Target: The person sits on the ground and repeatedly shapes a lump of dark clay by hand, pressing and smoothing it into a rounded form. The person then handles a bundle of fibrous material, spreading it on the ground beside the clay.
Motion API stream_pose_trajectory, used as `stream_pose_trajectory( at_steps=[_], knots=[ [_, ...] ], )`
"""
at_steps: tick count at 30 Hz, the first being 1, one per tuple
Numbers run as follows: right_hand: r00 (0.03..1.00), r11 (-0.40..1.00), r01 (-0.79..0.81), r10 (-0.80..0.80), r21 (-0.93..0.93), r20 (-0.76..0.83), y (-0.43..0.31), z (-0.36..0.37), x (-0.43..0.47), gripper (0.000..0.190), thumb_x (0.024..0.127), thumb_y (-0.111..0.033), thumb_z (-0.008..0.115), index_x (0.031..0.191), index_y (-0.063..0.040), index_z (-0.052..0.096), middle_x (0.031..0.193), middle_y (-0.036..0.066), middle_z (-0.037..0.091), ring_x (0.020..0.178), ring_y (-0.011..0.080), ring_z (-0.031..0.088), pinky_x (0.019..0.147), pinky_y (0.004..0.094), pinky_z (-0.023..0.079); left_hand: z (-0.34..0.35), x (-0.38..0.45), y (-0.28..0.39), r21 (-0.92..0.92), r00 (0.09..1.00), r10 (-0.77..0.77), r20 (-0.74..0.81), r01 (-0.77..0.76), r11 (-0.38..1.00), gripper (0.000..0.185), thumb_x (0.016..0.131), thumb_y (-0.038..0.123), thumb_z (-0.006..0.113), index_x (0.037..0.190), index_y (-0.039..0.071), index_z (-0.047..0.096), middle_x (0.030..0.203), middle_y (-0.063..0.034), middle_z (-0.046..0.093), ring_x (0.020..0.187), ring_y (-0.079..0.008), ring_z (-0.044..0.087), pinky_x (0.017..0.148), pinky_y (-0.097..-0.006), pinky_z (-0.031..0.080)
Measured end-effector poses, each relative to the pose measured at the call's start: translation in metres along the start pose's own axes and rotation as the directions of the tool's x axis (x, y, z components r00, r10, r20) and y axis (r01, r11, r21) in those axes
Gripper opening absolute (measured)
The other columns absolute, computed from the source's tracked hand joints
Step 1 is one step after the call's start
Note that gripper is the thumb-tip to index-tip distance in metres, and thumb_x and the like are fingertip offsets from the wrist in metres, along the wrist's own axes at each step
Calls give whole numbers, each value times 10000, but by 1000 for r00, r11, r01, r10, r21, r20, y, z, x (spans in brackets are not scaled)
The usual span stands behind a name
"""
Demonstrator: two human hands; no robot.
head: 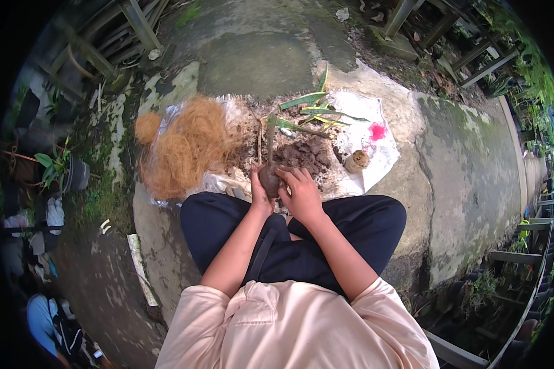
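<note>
A ball of dark mud [270,181] with an upright plant stem or leaf [271,138] rising from it sits between my hands. My left hand [260,193] cups its left side and underside, and my right hand [300,191] presses its fingers on the right side. Just beyond lies a heap of wet dark mud [307,157] on a white woven sack [382,173]. Cut variegated snake plant leaves [304,99] lie past the mud. Orange-brown coconut fibre [189,147] is piled at left, with a small fibre ball [147,127] beside it. A short cylindrical object [357,161] stands at right.
Cracked, mossy concrete [466,184] surrounds the sack. A potted plant [76,174] is at far left, and a pale length of stalk or tube [141,270] lies on the ground nearer me. Another person in blue [44,323] is at lower left. Racks with plants line the right side.
</note>
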State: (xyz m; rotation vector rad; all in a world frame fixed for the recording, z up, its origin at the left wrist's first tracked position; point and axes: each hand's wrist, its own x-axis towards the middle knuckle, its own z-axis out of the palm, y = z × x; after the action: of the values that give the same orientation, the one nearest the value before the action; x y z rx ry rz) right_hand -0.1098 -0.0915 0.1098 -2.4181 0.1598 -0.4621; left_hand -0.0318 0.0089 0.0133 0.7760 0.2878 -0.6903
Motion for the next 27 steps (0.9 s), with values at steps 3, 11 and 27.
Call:
stream_pose_trajectory(
  at_steps=[3,11,27],
  knots=[
    [1000,1000,27,-27,-8,7,-5,3,-8,385,800,-69,659,1185,-72,669,1075,92,664,994,326,569,914,430,479,-6,-3,4,-56,992,-116,46,119,991,687,963,716,304,1155,120,588,1094,-53,639,1017,-208,631,891,-372,520],
    [972,843,-188,233,504,-27,34,16,-13,581,909,-126,590,1468,-101,438,1409,121,523,1285,308,433,1120,440,312,17,-12,11,19,964,-248,98,247,969,784,943,762,244,1264,124,568,1112,-86,656,983,-258,667,951,-435,497],
    [868,448,-482,364,753,339,69,39,-34,558,994,-347,583,1448,-95,382,1376,146,485,1267,237,470,1049,376,397,-5,9,-20,839,984,179,9,-105,534,643,1069,510,251,1325,-4,540,1236,-129,616,1126,-204,601,974,-328,460]
  ],
)
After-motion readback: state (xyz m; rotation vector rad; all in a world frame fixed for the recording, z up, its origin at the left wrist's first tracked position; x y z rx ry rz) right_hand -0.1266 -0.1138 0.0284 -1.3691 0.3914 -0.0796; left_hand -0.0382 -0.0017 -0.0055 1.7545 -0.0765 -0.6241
